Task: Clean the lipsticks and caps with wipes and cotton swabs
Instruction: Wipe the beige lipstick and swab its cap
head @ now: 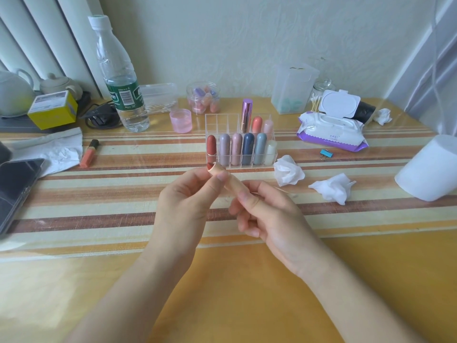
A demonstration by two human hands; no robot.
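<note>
Lipstick (217,171), in our head view, sits above the striped table (123,194), its long axis slanting from lower right to upper left, red tip toward the organizer (217,122). Our left hand (183,209) pinches its upper end, our right hand (269,214) pinches its base. Nine tubes stand in the organizer; a crumpled wipe (288,173) and a second wipe (332,188) lie to the right.

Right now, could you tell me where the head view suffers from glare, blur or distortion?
Head view: soft daylight, faint shadows; the table's glossy cover shows glare near the phone; the wide lens bows the table edge; the held lipstick looks slightly soft.
</note>
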